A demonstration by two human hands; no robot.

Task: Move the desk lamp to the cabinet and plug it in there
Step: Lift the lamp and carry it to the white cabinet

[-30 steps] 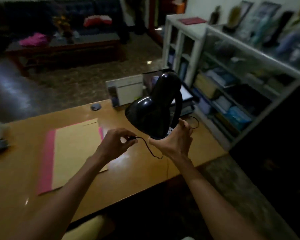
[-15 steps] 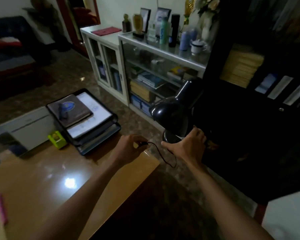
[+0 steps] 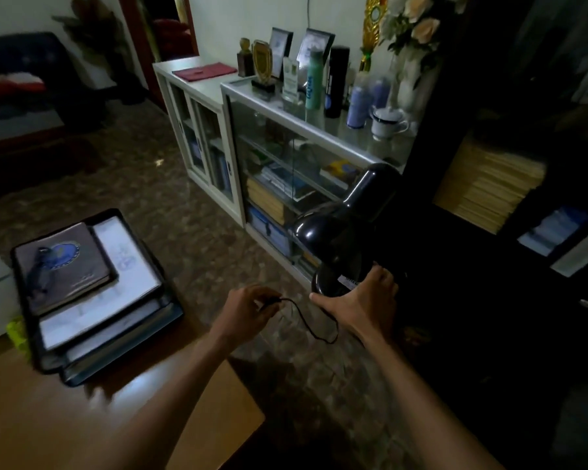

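Note:
A glossy black desk lamp [image 3: 347, 228] hangs in the air past the desk's right corner, over the floor, its shade pointing left. My right hand [image 3: 364, 307] grips its round base from below. My left hand [image 3: 248, 308] pinches the lamp's thin black cord [image 3: 313, 322], which loops down between both hands. The plug is hidden in my left fingers. Behind the lamp stands the glass-fronted white cabinet [image 3: 323, 137], its top crowded with bottles and frames.
A stack of black folders with a brown book [image 3: 82, 283] lies on the wooden desk [image 3: 82, 418] at lower left. A second white cabinet [image 3: 197, 93] stands further left. A dark bookshelf [image 3: 510, 198] fills the right. A cup [image 3: 386, 122] sits on the glass cabinet.
I have turned right, away from the desk toward the cabinets. The lamp and both hands moved off the desk's edge, out over the floor, closer to the glass cabinet.

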